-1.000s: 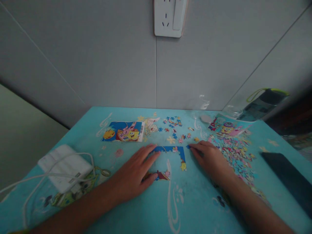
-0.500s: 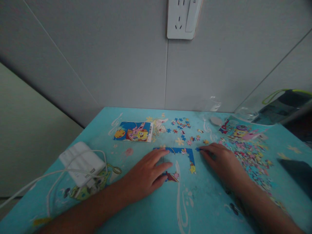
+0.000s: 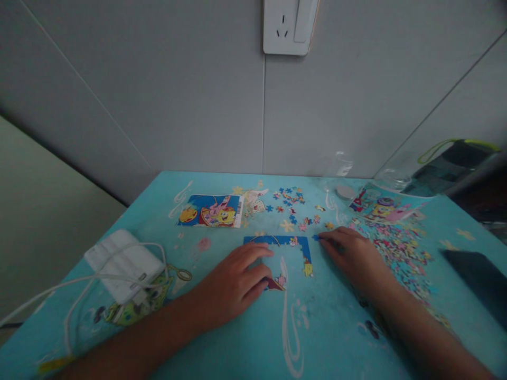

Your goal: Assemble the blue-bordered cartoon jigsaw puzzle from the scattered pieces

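A partly joined puzzle border (image 3: 307,249), mostly blue, lies mid-table. My left hand (image 3: 241,277) rests over its left side, fingers apart, hiding part of it. By those fingertips is a joined red and pink section (image 3: 277,283). Just right of the border's corner, my right hand (image 3: 348,250) pinches a small blue puzzle piece (image 3: 316,237) at the table surface; the piece is apart from the border. Loose pieces (image 3: 292,196) lie behind the border. A picture card (image 3: 214,211) with a yellow cartoon figure lies behind my left hand.
A white power bank (image 3: 124,264) with cables lies at left. On the right are a heap of loose pieces (image 3: 400,258), a second picture sheet (image 3: 384,206), a round white lid (image 3: 345,192), clear containers, a dark flat object (image 3: 477,279) and a dark pouch (image 3: 455,161).
The whole view has shifted slightly, so things appear a little further left and higher. My left fingers look slightly closer together. My right hand still pinches the blue piece.
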The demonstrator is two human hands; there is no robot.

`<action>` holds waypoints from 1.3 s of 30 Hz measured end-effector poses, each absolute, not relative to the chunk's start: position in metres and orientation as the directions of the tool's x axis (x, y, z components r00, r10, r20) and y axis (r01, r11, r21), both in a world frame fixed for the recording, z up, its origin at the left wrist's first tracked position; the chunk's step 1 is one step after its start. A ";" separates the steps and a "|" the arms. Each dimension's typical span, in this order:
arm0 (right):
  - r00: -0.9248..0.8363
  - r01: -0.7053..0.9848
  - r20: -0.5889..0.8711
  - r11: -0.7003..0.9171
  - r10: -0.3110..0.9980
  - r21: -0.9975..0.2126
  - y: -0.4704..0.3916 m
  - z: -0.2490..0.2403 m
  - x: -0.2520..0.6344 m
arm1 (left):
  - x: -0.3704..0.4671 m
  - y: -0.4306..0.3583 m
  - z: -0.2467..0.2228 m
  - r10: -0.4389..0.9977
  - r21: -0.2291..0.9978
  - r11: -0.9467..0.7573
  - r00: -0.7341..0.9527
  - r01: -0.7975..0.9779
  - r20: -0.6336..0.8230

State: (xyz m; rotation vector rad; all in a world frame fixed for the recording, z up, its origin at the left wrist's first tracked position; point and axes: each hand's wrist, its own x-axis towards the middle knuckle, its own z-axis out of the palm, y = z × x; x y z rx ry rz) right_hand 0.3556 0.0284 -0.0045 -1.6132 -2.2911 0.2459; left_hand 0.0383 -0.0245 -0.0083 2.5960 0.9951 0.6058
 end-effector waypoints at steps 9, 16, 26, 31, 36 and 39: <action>-0.310 0.881 0.171 0.350 0.935 -0.318 0.028 -0.005 0.355 | 0.032 -0.020 -0.011 0.707 0.474 -0.697 0.626 0.538 0.329; -0.314 0.873 0.187 0.360 0.931 -0.329 0.029 -0.009 0.358 | 0.016 -0.004 -0.004 0.777 0.339 -0.605 0.442 0.721 0.447; -0.330 0.868 0.182 0.374 0.926 -0.326 0.029 -0.008 0.359 | 0.023 -0.010 0.000 0.738 0.307 -0.672 0.571 0.674 0.359; -0.323 0.874 0.180 0.365 0.929 -0.321 0.028 -0.006 0.358 | 0.030 -0.018 0.000 0.657 0.319 -0.749 0.717 0.581 0.234; -0.317 0.872 0.182 0.362 0.931 -0.331 0.027 -0.005 0.356 | 0.030 -0.021 -0.003 0.648 0.302 -0.754 0.734 0.583 0.201; -0.319 0.871 0.176 0.361 0.931 -0.333 0.027 -0.004 0.356 | 0.031 -0.021 -0.004 0.643 0.301 -0.757 0.740 0.579 0.194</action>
